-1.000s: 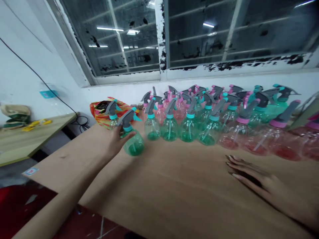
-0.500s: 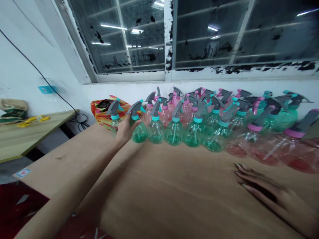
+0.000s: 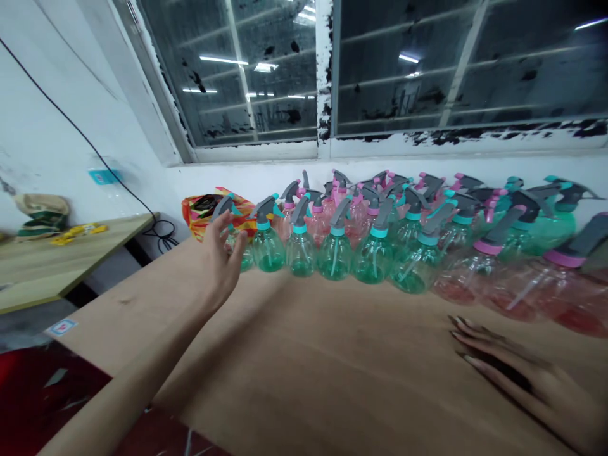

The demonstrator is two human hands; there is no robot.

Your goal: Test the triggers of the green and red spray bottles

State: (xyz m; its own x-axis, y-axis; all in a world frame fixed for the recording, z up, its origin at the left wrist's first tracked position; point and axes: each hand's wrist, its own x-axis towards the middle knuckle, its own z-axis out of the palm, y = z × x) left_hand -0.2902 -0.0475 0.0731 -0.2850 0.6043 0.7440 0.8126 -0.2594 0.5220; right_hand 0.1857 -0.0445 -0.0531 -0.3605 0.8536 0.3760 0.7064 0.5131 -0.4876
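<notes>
My left hand [image 3: 222,263] is raised in front of the leftmost green spray bottle [image 3: 246,255], partly covering it. Its fingers are apart and hold nothing; whether a fingertip touches the bottle I cannot tell. Just to the right stands another green spray bottle [image 3: 269,252] with a grey and turquoise trigger head. Several more green bottles [image 3: 334,258] continue the front row, then red ones [image 3: 515,285] with pink collars at the right. My right hand [image 3: 527,373] rests on the brown table [image 3: 304,367], fingers stretched out, in front of the red bottles.
Behind the front row, pink bottles [image 3: 317,221] and more green ones line the wall under the window [image 3: 247,76]. An orange patterned bag [image 3: 194,218] sits at the row's left end. A side table [image 3: 28,272] with yellow items [image 3: 78,233] and a black cable [image 3: 166,235] are at left.
My left hand has come off the second bottle from the left and shifted left, in front of the leftmost one. My right hand stays put. The view has shifted slightly.
</notes>
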